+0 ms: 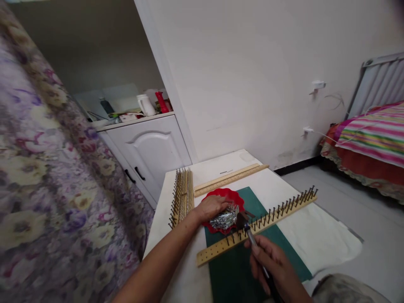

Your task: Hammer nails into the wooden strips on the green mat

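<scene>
A red scalloped bowl [222, 192] holds a heap of silvery nails [224, 218]. My left hand [213, 207] reaches over its left side, fingers stretched across the nails; the fingertips are blurred. My right hand [268, 256] is closed around the handle of a hammer [251, 237], whose dark head lies by the bowl's right edge, over the wooden strip. That wooden strip [212, 252] lies slantwise on a green mat [229, 273]. Dark nails [282, 207] stand in it in two rows from its middle to its far right end. Bare holes show at its left end.
More nail-studded wooden strips [183, 195] stand at the white table's [175, 275] left side. Further strips with holes [230, 180] lie toward the back. A flowered curtain [72, 189] hangs at left, beside a white cabinet [151, 147]. A bed [372, 139] stands at right.
</scene>
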Demonstrator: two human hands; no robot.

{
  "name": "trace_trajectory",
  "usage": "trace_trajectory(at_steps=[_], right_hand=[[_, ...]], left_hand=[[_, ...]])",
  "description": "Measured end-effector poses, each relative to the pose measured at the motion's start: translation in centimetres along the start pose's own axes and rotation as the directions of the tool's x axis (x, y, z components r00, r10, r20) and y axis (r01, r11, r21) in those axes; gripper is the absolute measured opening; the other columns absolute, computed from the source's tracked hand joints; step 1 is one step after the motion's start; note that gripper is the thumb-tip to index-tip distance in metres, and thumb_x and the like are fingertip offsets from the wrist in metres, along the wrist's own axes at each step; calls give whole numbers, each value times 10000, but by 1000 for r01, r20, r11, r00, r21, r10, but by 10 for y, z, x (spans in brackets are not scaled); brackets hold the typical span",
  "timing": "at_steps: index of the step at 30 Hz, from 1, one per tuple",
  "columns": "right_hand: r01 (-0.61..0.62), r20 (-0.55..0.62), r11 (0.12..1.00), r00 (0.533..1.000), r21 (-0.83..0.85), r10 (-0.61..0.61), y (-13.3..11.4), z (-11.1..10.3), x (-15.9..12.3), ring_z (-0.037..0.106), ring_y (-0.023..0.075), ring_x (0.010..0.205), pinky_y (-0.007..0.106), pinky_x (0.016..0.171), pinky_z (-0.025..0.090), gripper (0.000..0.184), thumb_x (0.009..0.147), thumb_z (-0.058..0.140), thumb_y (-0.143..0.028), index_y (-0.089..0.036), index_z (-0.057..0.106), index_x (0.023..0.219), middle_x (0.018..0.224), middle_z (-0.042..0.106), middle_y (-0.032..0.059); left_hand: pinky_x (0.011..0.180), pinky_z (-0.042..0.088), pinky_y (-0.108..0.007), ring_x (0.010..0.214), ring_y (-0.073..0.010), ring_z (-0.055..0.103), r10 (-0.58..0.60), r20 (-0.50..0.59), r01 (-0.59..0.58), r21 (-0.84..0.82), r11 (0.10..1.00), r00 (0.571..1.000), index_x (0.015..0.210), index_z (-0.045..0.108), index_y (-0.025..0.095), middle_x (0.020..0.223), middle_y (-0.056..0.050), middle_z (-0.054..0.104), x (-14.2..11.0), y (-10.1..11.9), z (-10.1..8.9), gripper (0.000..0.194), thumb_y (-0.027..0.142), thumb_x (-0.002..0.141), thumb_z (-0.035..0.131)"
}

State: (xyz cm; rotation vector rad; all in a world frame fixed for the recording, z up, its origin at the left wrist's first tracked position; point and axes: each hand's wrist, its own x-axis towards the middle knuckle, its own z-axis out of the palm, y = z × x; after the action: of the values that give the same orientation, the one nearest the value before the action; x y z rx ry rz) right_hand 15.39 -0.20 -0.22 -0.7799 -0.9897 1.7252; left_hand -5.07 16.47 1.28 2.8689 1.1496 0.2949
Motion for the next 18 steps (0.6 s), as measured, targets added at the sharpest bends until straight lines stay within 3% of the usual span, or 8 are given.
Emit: trace_trajectory(at_steps=[3,5,6,8,9,11,13,18], right_hand=[[-4,-7,1000,1000,-8,4,-2,0,-2,341,19,250,118,272,187,328,802,534,-470,-166,460,899,461,543,-73],[-1,-8,1000,1000,-16,1,-2,1,-3,347,18,256,119,279,186,323,809,527,-464,-164,465,909,470,543,-71],[3,-9,1000,1000,-20,-3,-2,1,-4,346,17,256,120,281,187,319,813,524,-462,-164,467,911,473,541,-72],[5,-10,999,1000,-33,-6,-2,1,-5,348,18,260,122,284,192,318,817,520,-462,-163,469,913,473,538,-73],[4,-11,999,1000,-39,-5,-2,1,-6,348,20,261,124,285,195,320,817,518,-464,-163,469,913,473,537,-73],[1,-6,999,1000,-49,-1,-2,1,-6,344,24,263,128,284,203,327,813,521,-469,-163,468,913,473,535,-73],[1,-5,998,1000,-57,-1,-1,2,-6,340,28,267,135,285,212,332,809,524,-474,-163,470,911,478,534,-72],[-6,-21,997,1000,-76,4,-2,4,-7,340,33,275,143,291,205,339,799,531,-485,-163,481,893,478,526,-69]], left_hand=[[713,413,-249,773,-160,559,-107,-106,99,-74,992,989,843,628,223,820,-21,632,-21,15,-5,179,267,842,454],[706,416,-249,773,-157,556,-250,-234,218,-156,963,939,874,610,208,838,-29,625,-40,28,-3,188,254,849,429],[703,419,-249,773,-154,556,-307,-275,261,-193,946,911,897,597,197,851,-35,622,-51,36,-1,202,254,860,407],[658,422,-228,710,-138,554,-516,-362,357,-423,833,776,860,587,184,790,-18,617,-71,53,7,180,294,847,445],[621,420,-215,669,-131,548,-597,-340,375,-532,759,727,841,585,180,748,-8,614,-80,61,13,182,320,836,468],[590,417,-200,639,-126,547,-692,-252,391,-673,628,677,814,591,173,705,0,615,-95,78,24,194,344,815,500],[588,417,-193,642,-127,551,-741,-202,407,-729,550,640,793,600,167,694,2,619,-104,92,34,199,353,791,529],[594,415,-194,653,-132,561,-760,-186,447,-713,540,623,778,612,168,693,6,630,-105,105,42,196,345,788,529]])
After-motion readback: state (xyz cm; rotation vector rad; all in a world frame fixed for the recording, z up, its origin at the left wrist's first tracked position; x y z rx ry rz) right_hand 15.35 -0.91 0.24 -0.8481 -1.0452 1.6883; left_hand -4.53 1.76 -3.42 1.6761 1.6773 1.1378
